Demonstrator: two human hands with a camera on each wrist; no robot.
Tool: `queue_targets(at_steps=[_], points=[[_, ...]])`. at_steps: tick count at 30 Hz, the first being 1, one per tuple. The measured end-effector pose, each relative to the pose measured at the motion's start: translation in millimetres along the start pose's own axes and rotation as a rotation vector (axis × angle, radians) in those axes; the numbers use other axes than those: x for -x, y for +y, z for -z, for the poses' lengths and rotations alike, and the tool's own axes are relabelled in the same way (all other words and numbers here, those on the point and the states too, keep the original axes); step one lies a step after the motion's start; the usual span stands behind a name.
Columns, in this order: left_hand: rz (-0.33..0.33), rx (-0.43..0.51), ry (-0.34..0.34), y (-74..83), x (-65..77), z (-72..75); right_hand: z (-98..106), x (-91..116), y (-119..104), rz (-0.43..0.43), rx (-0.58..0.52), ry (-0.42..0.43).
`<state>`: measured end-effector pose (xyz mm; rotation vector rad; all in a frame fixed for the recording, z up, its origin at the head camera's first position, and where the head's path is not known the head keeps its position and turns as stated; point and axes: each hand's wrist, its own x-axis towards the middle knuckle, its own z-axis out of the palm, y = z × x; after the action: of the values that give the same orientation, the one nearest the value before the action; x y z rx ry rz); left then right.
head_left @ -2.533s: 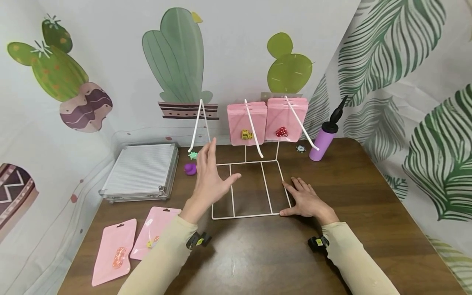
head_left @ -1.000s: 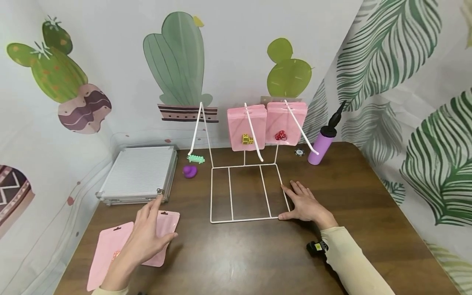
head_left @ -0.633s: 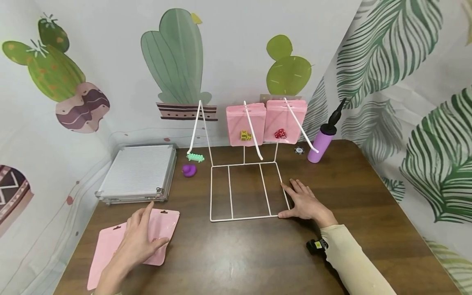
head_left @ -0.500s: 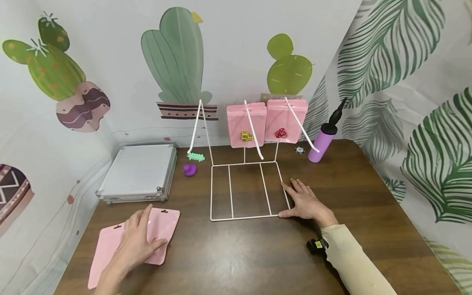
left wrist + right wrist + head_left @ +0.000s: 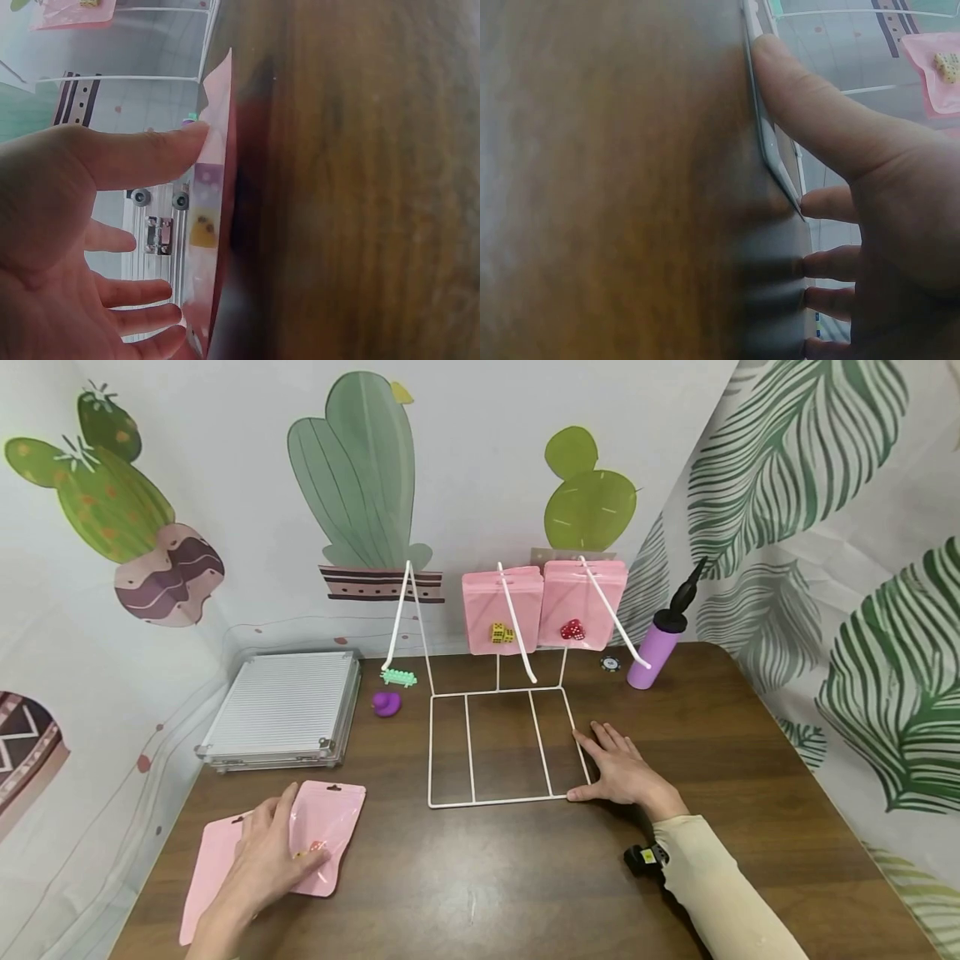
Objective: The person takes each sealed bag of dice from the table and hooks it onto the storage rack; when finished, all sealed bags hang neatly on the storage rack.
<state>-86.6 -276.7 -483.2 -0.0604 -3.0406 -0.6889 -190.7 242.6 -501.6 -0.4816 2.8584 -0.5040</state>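
Observation:
My left hand (image 5: pixel 262 856) hovers low over two pink zip pouches at the table's front left. In the left wrist view its thumb reaches the face of the right pouch (image 5: pixel 341 818), while the other fingers spread loosely around it. Yellow and reddish items show through that pouch's clear front. Partly under my hand lies the left pouch (image 5: pixel 206 877). My right hand (image 5: pixel 618 774) rests at the right front corner of a white wire display rack (image 5: pixel 495 802), thumb on the front bar and index finger at the side bar. Nothing is gripped in it.
Pink pouches with yellow dice (image 5: pixel 480 602) and red dice (image 5: pixel 592 597) hang on two rack hooks; the left hook (image 5: pixel 397 622) is bare. Behind are a silver case (image 5: pixel 285 706), a purple duck (image 5: pixel 387 703), a green toy (image 5: pixel 399 677), a poker chip (image 5: pixel 611 663) and a purple pump (image 5: pixel 654 652).
My left hand has moved from beside the rack's left hook down and left to the pouches, then lowered onto them. My right hand has stayed at the rack's corner.

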Motion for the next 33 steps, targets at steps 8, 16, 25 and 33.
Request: queue_targets(at_steps=[8, 16, 25, 33], points=[[0.047, -0.038, -0.047, -2.7, -2.0, -5.0, 0.0, 0.5, -1.3, -0.003, -0.006, -0.005], [0.122, -0.02, -0.105, -0.7, -1.8, -5.1, -0.1, 0.5, -0.8, -0.005, -0.004, -0.003], [0.187, -0.007, -0.131, 3.8, 0.1, -5.2, -0.4, 0.6, -1.2, -0.003, -0.001, -0.003], [0.162, 0.005, -0.078, 6.1, 0.5, -8.7, 1.2, 0.8, -1.2, -0.006, -0.006, -0.001]])
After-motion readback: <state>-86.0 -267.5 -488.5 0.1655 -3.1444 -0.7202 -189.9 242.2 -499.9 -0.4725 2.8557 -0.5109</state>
